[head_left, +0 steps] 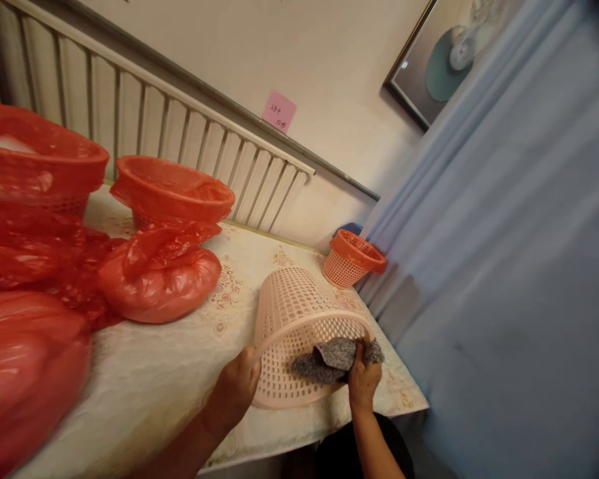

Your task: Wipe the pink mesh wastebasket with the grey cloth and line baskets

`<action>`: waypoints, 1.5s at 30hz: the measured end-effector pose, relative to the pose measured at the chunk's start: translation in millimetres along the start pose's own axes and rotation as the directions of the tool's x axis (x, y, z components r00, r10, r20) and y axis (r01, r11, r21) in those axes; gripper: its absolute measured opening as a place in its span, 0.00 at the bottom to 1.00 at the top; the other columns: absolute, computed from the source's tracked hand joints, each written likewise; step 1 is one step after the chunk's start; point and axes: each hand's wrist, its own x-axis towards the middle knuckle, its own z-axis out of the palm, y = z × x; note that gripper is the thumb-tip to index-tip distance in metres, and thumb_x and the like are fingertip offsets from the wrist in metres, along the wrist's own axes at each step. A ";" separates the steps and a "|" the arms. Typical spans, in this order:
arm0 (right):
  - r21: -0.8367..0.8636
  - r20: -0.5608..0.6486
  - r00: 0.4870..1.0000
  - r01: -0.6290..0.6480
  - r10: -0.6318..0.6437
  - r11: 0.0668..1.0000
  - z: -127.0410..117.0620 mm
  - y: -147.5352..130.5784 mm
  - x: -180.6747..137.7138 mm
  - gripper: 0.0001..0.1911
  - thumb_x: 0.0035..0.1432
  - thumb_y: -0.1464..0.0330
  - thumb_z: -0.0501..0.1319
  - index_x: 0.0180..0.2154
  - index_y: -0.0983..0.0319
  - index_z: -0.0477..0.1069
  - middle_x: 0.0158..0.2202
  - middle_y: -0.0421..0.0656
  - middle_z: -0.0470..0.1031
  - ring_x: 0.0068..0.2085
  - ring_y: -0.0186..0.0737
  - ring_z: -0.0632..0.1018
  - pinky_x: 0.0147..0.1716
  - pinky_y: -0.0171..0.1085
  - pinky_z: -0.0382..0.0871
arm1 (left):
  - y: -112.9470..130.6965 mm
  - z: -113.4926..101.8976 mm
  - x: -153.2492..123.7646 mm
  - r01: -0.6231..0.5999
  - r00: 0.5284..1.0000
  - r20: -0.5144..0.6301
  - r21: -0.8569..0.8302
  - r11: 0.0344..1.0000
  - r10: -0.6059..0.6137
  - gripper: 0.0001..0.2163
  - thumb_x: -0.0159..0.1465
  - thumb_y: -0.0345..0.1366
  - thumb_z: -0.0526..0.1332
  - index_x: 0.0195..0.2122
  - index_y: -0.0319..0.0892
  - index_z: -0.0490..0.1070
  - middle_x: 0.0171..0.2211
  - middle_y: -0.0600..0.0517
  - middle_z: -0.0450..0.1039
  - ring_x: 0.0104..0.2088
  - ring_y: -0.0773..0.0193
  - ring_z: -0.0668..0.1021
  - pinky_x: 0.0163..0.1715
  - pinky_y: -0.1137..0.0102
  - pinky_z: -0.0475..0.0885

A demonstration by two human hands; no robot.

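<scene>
A pale pink perforated plastic basket point(294, 293) lies tilted on its side on the table, its open mouth facing me. My left hand point(237, 382) is closed on the left part of its rim. At the right side of the mouth, my right hand point(364, 379) is closed around a speckled grey cloth point(337, 356). Part of the cloth hangs in front of the opening and against the inner wall. Whether my right fingers also touch the rim, I cannot tell.
Two baskets lined with red bags, one larger point(40, 153) and one smaller point(174, 189), stand at left behind filled red bags point(160, 273). A small orange basket point(349, 259) is near the blue curtain point(489, 279). The floral-covered table point(144, 379) meets a radiator point(180, 133).
</scene>
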 end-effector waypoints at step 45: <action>0.114 0.570 0.129 0.966 -0.811 0.233 13.6 -216.5 -4.6 0.09 0.64 0.69 0.54 0.45 0.60 0.69 0.41 0.45 0.72 0.41 0.45 0.67 0.40 0.44 0.58 | -18.7 -27.9 24.4 -0.054 0.986 -0.168 -0.231 0.971 0.014 0.21 0.65 0.26 0.50 0.57 0.44 0.66 0.59 0.48 0.69 0.60 0.58 0.70 0.62 0.58 0.65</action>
